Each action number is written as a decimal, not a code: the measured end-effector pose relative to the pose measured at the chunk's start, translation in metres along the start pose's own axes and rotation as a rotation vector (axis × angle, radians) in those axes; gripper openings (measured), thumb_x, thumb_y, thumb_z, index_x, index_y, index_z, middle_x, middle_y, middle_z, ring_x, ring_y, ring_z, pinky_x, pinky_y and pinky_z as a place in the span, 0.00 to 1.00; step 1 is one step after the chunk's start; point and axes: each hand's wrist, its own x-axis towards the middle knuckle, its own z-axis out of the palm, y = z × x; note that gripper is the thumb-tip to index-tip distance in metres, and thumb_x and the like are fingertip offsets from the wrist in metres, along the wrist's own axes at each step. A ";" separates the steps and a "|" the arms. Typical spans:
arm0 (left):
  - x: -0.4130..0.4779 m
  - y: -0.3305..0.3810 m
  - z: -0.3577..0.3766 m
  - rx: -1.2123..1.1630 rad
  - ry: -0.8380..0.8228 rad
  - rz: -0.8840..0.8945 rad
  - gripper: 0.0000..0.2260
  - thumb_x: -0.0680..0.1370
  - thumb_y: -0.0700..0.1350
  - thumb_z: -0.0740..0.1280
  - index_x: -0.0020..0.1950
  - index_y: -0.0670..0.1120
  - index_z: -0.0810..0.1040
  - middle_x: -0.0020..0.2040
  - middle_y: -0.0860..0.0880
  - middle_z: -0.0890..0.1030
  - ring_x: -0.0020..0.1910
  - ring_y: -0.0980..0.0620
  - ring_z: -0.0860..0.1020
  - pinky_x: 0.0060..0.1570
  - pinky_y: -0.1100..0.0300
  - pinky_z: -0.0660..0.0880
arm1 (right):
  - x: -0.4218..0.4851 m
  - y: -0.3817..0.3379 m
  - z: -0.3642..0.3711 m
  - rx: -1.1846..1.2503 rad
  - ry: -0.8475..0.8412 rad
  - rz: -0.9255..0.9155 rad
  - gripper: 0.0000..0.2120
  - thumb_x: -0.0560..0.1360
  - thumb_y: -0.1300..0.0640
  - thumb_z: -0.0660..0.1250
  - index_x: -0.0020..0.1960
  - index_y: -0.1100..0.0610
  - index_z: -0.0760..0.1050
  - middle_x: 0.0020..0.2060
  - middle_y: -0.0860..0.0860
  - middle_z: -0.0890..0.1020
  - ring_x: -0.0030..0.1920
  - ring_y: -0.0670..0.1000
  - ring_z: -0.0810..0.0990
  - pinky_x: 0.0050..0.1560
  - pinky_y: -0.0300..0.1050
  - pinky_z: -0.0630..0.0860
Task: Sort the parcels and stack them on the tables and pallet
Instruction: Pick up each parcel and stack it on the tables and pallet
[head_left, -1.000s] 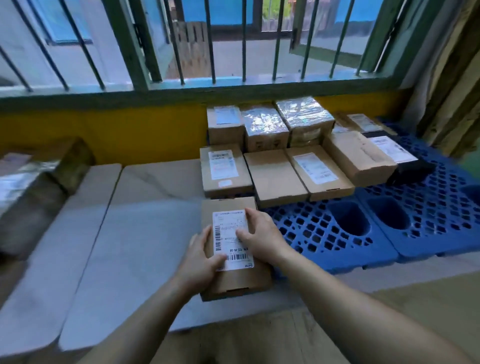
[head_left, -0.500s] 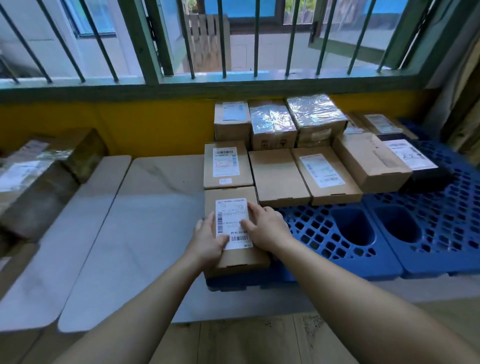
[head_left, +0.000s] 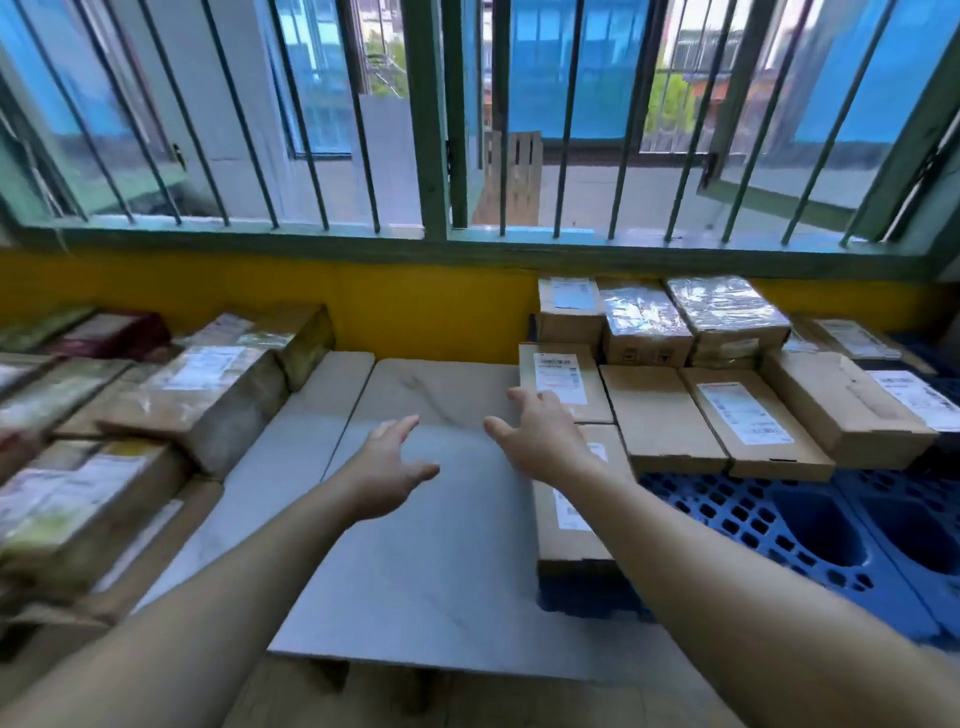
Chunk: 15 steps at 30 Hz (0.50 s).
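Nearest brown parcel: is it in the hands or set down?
Set down. The parcel lies flat on the pallet; the left hand and right hand are open, gripping nothing.

Yellow wall (head_left: 415, 312) under green-framed barred window (head_left: 435, 130), daylight; wooden floor (head_left: 519, 701)

Daylight through the barred window (head_left: 431, 130) backlights everything, the interior is dimmer with a cool grey sheen on the table top (head_left: 415, 545), there's glare on the film-wrapped parcels (head_left: 722, 312), the left-hand parcels (head_left: 208, 384) are badly smeared, shadows are soft, and fisheye bends the bars and frame edges.
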 end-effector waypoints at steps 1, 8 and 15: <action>-0.008 -0.016 -0.019 0.008 0.020 -0.007 0.31 0.78 0.50 0.67 0.77 0.50 0.57 0.77 0.47 0.56 0.74 0.48 0.59 0.70 0.54 0.59 | -0.001 -0.022 0.013 0.003 -0.004 -0.026 0.29 0.79 0.42 0.61 0.77 0.51 0.61 0.72 0.55 0.66 0.72 0.57 0.64 0.69 0.55 0.66; -0.083 -0.160 -0.156 0.048 0.173 -0.135 0.31 0.78 0.50 0.67 0.77 0.48 0.56 0.76 0.47 0.57 0.74 0.49 0.60 0.68 0.59 0.58 | -0.015 -0.201 0.138 0.017 -0.149 -0.232 0.29 0.79 0.41 0.63 0.76 0.51 0.63 0.71 0.55 0.68 0.70 0.57 0.67 0.68 0.50 0.66; -0.158 -0.287 -0.250 0.037 0.304 -0.340 0.30 0.78 0.50 0.66 0.77 0.47 0.58 0.76 0.45 0.56 0.72 0.50 0.62 0.64 0.66 0.58 | -0.034 -0.342 0.242 0.021 -0.331 -0.408 0.31 0.78 0.40 0.63 0.77 0.50 0.61 0.73 0.54 0.65 0.69 0.56 0.68 0.62 0.47 0.70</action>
